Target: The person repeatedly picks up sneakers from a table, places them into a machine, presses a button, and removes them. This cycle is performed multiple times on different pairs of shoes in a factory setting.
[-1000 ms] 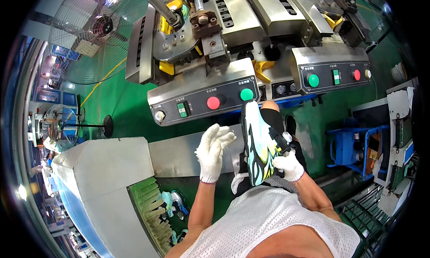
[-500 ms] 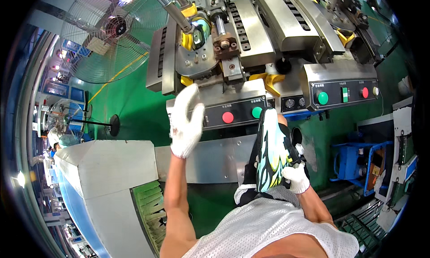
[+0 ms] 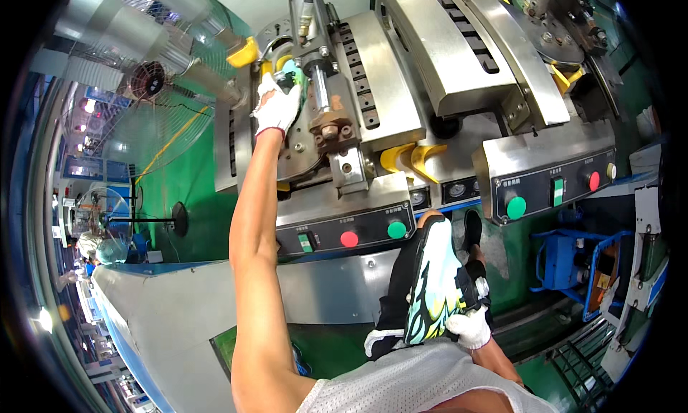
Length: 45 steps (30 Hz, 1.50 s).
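Note:
My left hand [image 3: 278,111], in a white knit glove, reaches into the clamp of the machine, thumb and fingers apart. It is at the near end of a shoe [image 3: 292,70] with a pale green and blue sole, beside a yellow pad. Whether it touches the shoe I cannot tell. My right hand [image 3: 469,328], gloved too, is closed on the side of another shoe [image 3: 434,280], held upright in front of me. That one has a mint, yellow and black patterned sole facing up and left; its black upper is mostly hidden.
A control panel [image 3: 344,235] with green and red buttons runs along the machine's front. Metal cylinders [image 3: 118,30] and a piston [image 3: 322,90] flank the clamp. Yellow curved pads [image 3: 414,161] lie between two stations. A blue cart [image 3: 559,259] stands at right, a caged fan [image 3: 147,80] at left.
My left hand has moved forward and up from above the control panel into the clamp. My right hand still holds its shoe, slightly lower in view.

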Available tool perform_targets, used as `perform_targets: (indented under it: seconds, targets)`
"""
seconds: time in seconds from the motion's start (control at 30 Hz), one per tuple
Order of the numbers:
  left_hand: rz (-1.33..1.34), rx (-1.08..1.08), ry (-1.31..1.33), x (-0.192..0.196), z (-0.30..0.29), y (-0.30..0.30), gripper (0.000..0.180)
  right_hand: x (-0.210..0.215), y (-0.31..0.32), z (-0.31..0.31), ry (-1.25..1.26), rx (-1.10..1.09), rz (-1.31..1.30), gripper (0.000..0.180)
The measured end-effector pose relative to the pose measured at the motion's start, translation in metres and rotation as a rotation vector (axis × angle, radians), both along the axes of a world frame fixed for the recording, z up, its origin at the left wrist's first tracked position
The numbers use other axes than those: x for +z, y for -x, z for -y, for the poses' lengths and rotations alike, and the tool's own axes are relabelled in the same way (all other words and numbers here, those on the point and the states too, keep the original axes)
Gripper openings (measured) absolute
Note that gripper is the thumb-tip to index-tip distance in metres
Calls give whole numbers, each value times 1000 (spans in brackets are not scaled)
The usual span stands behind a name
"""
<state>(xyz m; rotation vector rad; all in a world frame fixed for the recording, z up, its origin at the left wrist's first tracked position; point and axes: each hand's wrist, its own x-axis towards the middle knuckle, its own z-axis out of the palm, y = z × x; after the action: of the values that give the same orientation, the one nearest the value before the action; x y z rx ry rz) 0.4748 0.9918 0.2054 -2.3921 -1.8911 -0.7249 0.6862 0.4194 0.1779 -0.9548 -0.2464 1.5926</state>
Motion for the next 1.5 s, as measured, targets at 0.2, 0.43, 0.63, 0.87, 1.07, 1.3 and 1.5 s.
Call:
perform_targets:
  seconds: [0.2,0.43,0.63,0.87,1.07,1.3,1.5]
  targets:
    - [-85,132,221,4,-54,-10,77,-23,-8,10,75,2,32,69]
    - [180,-34,-1,114,17,36,80,-4,-5,-20,148,-95,103,54]
    - [487,-3,-110,138,232,137,62,50,17,-91,58,-129,283,53]
    - [374,477,77,-21,427,288,59,130,72,-282,-193,98,584,43]
    - [240,685,257,-141,488,352,62,147,108,-504,-50,342,820,25]
    - [345,483,203,-171,496,360,62,0,102,-647,-20,252,2191,49]
    - [368,483,327,-147,498,366,61,-12,97,-645,-187,242,1984,59]
